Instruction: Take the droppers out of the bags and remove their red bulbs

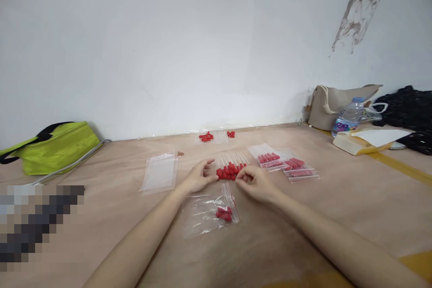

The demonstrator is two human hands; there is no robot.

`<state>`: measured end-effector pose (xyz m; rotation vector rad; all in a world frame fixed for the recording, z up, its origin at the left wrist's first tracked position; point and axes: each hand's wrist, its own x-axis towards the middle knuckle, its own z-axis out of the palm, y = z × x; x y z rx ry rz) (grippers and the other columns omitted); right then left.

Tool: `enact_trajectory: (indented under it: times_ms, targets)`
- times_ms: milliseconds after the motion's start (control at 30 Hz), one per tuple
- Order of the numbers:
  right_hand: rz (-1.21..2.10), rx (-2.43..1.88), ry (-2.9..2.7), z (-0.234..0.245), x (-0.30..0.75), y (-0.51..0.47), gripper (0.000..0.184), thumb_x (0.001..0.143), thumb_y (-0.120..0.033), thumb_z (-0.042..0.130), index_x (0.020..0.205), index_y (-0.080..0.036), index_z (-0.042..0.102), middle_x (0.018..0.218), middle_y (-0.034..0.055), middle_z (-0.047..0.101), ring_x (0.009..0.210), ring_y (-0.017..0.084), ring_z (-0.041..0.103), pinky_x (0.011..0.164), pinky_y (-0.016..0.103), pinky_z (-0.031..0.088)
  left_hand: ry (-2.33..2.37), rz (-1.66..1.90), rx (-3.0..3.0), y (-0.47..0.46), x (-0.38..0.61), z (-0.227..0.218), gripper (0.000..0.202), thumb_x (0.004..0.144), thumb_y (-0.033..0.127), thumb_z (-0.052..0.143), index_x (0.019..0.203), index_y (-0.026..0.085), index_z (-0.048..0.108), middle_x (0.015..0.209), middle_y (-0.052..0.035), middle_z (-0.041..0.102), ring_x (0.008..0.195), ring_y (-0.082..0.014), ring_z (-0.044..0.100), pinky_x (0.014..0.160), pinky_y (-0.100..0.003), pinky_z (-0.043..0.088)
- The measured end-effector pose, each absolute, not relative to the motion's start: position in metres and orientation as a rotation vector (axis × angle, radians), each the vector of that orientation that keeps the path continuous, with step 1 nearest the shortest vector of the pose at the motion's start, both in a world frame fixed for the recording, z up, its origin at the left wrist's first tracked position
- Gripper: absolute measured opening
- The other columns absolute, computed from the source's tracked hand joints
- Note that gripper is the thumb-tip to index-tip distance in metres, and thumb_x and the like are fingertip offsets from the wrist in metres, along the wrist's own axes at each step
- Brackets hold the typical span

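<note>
A heap of small red pieces [231,171] lies in the middle of the brown-covered surface, with pale, clear streaks fanning out behind it. My left hand [200,177] is at the heap's left edge, thumb and fingers apart in a loose curve. On the right side, my right hand [255,182] has its thumb and fingertips pinched together close to the red pieces; whatever sits in the pinch is too small to make out. Just in front of both hands, a clear zip bag [202,218] lies flat with a few red pieces [224,213] in it.
Filled zip bags [269,157] overlap at the right. Flat zip bags [159,172] are stacked at the left. More red pieces [206,136] lie near the wall. Further out are a lime-green bag [60,146], a beige bag [332,105] and a water bottle [349,117].
</note>
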<state>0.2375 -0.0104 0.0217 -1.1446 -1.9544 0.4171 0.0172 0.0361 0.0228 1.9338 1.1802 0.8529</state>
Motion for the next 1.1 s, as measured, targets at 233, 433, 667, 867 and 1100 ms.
enact_trajectory:
  times_ms: [233, 433, 667, 867, 1100]
  targets:
    - [0.948, -1.145, -2.181, 0.026, 0.228, -0.032, 0.005, 0.065, -0.016, 0.055, 0.065, -0.015, 0.06, 0.055, -0.0027, 0.054, 0.05, 0.008, 0.046, 0.046, 0.018, 0.033, 1.087, 0.727, 2.438, -0.038, -0.005, 0.041, 0.022, 0.084, 0.03, 0.046, 0.102, 0.022, 0.055, 0.107, -0.0047, 0.055, 0.1, -0.0173, 0.052, 0.089, -0.031, 0.04]
    - [0.981, -1.096, -2.192, 0.026, 0.226, -0.029, 0.029, 0.078, -0.036, 0.048, 0.059, -0.015, 0.051, 0.052, -0.005, 0.042, 0.05, 0.007, 0.037, 0.047, 0.019, 0.028, 1.475, 0.54, 2.357, -0.065, -0.003, 0.039, 0.032, 0.082, 0.034, 0.046, 0.111, 0.021, 0.045, 0.095, -0.0053, 0.058, 0.082, -0.0189, 0.057, 0.069, -0.03, 0.044]
    - [0.85, -1.302, -2.108, 0.024, 0.23, -0.028, 0.036, 0.072, -0.049, 0.054, 0.06, -0.015, 0.051, 0.053, -0.0038, 0.046, 0.05, 0.007, 0.039, 0.045, 0.02, 0.027, 1.515, 0.494, 2.193, -0.053, -0.004, 0.041, 0.029, 0.082, 0.045, 0.042, 0.076, 0.018, 0.048, 0.062, 0.0017, 0.053, 0.057, -0.0126, 0.05, 0.054, -0.023, 0.037]
    - [0.907, -1.355, -2.425, 0.034, 0.227, -0.049, 0.043, 0.049, -0.056, 0.071, 0.053, -0.016, 0.055, 0.048, -0.0051, 0.05, 0.046, 0.006, 0.041, 0.042, 0.019, 0.025, 0.984, 0.647, 2.199, -0.014, 0.007, 0.034, 0.016, 0.08, 0.028, 0.052, 0.087, 0.015, 0.059, 0.086, -0.0034, 0.06, 0.077, -0.0132, 0.055, 0.071, -0.025, 0.043]
    - [1.022, -1.247, -2.4, 0.028, 0.231, -0.033, 0.023, 0.058, -0.033, 0.072, 0.071, -0.016, 0.066, 0.054, -0.0062, 0.051, 0.048, 0.005, 0.042, 0.044, 0.016, 0.028, 0.818, 0.487, 2.187, -0.01, 0.001, 0.027, 0.031, 0.066, 0.038, 0.07, 0.091, 0.021, 0.069, 0.081, -0.0025, 0.056, 0.075, -0.0136, 0.053, 0.067, -0.025, 0.042]
